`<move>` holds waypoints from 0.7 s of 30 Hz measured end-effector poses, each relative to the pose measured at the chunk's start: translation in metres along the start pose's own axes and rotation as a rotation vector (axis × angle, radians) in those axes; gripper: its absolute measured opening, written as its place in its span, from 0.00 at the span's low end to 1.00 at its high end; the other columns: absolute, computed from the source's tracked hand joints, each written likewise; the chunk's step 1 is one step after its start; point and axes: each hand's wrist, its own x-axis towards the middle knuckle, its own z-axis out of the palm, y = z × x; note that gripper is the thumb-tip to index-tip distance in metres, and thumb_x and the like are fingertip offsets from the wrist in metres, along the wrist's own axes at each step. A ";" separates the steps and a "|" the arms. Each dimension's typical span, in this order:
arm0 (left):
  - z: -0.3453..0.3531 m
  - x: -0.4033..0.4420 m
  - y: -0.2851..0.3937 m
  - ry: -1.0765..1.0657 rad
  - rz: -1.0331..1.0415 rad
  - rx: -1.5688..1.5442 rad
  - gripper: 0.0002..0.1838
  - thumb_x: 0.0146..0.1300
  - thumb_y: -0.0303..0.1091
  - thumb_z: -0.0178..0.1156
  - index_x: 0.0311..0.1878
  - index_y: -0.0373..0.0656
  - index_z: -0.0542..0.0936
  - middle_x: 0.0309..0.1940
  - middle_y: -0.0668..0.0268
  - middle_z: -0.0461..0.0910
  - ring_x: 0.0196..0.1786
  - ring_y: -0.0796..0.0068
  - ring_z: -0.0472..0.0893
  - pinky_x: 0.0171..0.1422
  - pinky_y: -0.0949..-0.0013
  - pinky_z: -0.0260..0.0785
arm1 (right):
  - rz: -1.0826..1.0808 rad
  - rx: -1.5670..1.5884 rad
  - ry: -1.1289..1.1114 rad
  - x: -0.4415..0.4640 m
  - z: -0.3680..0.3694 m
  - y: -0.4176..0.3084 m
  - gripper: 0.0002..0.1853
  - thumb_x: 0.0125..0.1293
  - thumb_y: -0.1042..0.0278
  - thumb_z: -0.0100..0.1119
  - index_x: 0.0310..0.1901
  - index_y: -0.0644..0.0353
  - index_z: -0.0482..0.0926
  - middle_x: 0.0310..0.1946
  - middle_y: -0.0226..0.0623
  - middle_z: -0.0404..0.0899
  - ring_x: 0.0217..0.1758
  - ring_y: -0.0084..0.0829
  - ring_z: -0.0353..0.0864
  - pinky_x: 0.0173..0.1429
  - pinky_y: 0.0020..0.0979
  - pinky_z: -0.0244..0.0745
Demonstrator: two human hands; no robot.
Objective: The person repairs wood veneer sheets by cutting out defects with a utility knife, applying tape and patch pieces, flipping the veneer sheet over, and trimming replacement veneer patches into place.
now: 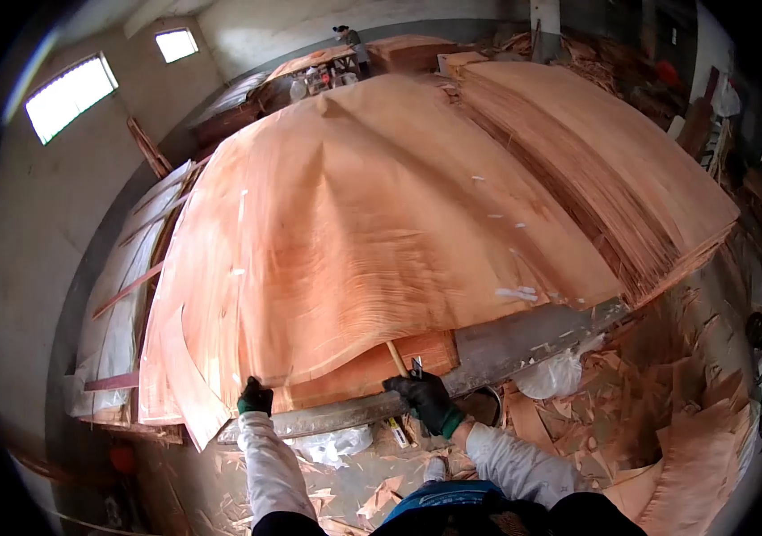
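A large thin wood veneer sheet (354, 223) covers the table, wavy and raised at its near edge. My left hand (256, 396), in a dark glove with a green cuff, is closed on the sheet's near edge. My right hand (424, 400), gloved the same way, is closed around a thin wooden stick (396, 357), whose far end goes under the raised edge. Something small and dark with a blade-like tip stands up at the right hand; I cannot make out what it is. Below the raised edge shows another veneer layer (354, 375).
A tall veneer stack (613, 161) lies to the right. The table's metal edge (533, 344) runs in front. Veneer scraps (577, 411) and a plastic bag (551, 375) litter the floor. Another person (352, 46) stands at the far end. A narrow loose strip (189, 384) hangs at left.
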 end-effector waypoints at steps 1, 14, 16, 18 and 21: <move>-0.015 -0.011 0.034 -0.040 -0.054 0.020 0.18 0.50 0.42 0.61 0.44 0.46 0.77 0.33 0.55 0.83 0.39 0.52 0.83 0.42 0.56 0.76 | 0.017 0.080 -0.012 -0.003 -0.003 -0.014 0.11 0.64 0.60 0.61 0.37 0.59 0.85 0.17 0.23 0.70 0.17 0.17 0.63 0.23 0.22 0.59; 0.092 -0.061 0.321 -0.016 0.065 -0.048 0.27 0.62 0.50 0.52 0.57 0.40 0.73 0.46 0.47 0.80 0.49 0.45 0.79 0.53 0.50 0.73 | -0.008 0.257 -0.114 -0.021 -0.246 -0.198 0.15 0.69 0.66 0.52 0.47 0.72 0.77 0.12 0.22 0.62 0.10 0.16 0.58 0.16 0.21 0.53; 0.105 -0.062 0.397 0.033 0.060 -0.082 0.23 0.62 0.50 0.51 0.51 0.41 0.76 0.43 0.47 0.81 0.47 0.44 0.80 0.50 0.49 0.73 | -0.036 0.168 -0.080 -0.017 -0.303 -0.230 0.16 0.69 0.65 0.51 0.47 0.71 0.78 0.13 0.21 0.62 0.11 0.16 0.58 0.16 0.20 0.54; 0.097 -0.076 0.478 -0.009 0.045 -0.013 0.21 0.62 0.50 0.51 0.48 0.42 0.77 0.42 0.47 0.81 0.45 0.44 0.80 0.49 0.49 0.74 | -0.064 0.221 -0.138 -0.023 -0.358 -0.264 0.16 0.71 0.66 0.47 0.48 0.72 0.77 0.14 0.20 0.63 0.12 0.15 0.58 0.16 0.18 0.54; 0.143 -0.069 0.555 -0.024 -0.116 -0.423 0.20 0.60 0.47 0.55 0.47 0.41 0.78 0.39 0.48 0.82 0.43 0.47 0.81 0.47 0.53 0.75 | -0.084 0.278 -0.165 -0.023 -0.433 -0.301 0.18 0.73 0.67 0.42 0.52 0.74 0.74 0.14 0.20 0.63 0.11 0.13 0.58 0.16 0.18 0.54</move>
